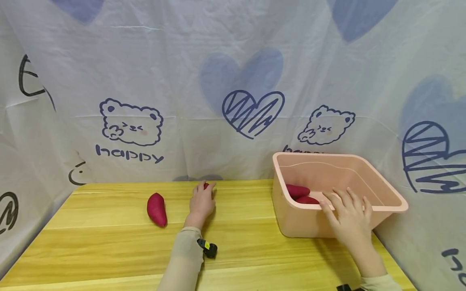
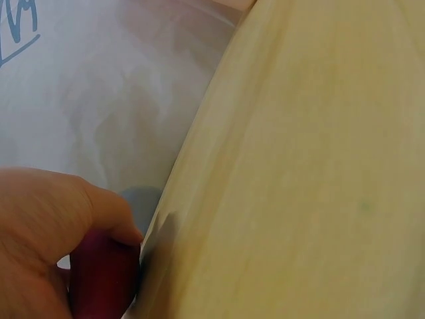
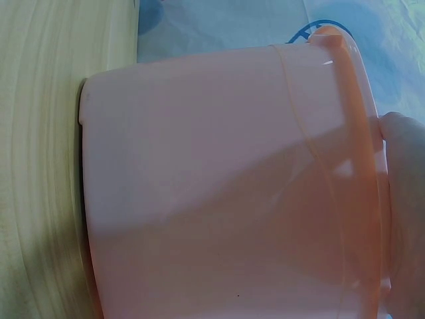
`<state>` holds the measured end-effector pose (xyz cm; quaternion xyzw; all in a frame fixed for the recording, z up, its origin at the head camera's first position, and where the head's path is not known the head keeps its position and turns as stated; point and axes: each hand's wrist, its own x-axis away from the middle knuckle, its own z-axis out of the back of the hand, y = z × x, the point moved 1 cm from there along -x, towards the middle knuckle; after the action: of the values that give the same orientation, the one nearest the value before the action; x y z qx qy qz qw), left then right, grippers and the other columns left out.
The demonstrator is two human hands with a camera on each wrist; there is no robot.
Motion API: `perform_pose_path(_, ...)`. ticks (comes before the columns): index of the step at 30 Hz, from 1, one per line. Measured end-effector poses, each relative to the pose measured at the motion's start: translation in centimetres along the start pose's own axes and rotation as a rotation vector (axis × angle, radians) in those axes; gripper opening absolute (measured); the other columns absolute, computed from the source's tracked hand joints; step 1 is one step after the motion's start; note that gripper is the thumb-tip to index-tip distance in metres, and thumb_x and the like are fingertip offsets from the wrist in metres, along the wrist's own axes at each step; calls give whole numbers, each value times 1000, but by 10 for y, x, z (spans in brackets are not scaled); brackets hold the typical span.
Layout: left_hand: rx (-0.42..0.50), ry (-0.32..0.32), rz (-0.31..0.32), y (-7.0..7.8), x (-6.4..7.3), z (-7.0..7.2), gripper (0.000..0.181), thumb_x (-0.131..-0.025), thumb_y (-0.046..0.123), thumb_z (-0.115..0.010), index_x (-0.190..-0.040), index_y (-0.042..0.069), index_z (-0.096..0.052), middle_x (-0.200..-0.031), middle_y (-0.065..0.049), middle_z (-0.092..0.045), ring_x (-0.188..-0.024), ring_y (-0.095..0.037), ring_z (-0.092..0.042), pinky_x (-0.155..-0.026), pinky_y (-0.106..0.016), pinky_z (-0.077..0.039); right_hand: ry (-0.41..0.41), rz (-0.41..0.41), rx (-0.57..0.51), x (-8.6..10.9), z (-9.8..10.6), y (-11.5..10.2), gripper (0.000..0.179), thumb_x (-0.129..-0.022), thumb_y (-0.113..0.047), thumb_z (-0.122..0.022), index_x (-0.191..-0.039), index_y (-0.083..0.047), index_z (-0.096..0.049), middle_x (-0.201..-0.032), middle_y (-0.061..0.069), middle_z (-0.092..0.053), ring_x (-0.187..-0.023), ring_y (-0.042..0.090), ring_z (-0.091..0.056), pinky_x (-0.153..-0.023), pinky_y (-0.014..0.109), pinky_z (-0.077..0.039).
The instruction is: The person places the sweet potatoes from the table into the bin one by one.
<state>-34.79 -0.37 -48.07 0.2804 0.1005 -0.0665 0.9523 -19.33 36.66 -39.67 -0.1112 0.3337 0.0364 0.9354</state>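
Note:
At the back of the table my left hand grips a dark red sweet potato, with the thumb along one side. In the head view the hand covers most of it. To the left of this hand another sweet potato lies on the wood. My right hand reaches over the front rim of a pink plastic bin, its fingers spread and holding nothing. Inside the bin, near its left wall, two sweet potatoes show; the front rim partly hides them.
The bin stands at the right end of the yellow wood-grain table. A pale printed cloth hangs right behind the table's back edge and along both sides. A small black camera sits on my left wrist.

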Motion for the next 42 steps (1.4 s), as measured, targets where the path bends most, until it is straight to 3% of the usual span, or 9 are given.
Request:
perform_pose_path(21, 36, 127, -81, 5, -4, 7, 62, -79, 2, -71, -136, 18, -56, -149, -18, -42, -133, -41, -43, -101, -55, -45, -22, -9, -4, -1, -1, -1, 38, -100, -43, -45, -126, -19, -60, -137, 15, -52, -134, 43, -34, -109, 68, -12)
perform_pose_path(34, 63, 205, -169, 21, -2, 22, 58, -78, -2, -69, -133, 14, -59, -147, -19, -45, -133, -40, -44, -102, -55, -45, -23, -3, 10, 0, 0, -1, 39, -101, -44, -45, -126, -19, -59, -137, 15, -51, -134, 43, -34, -108, 67, -13)
perform_pose_path(42, 63, 221, -202, 33, -1, 34, 59, -80, -2, -66, -136, 16, -57, -148, -18, -43, -133, -38, -43, -104, -53, -44, -26, -2, 8, 0, 1, 0, 39, -100, -45, -45, -126, -19, -60, -136, 15, -52, -134, 43, -34, -109, 68, -11)
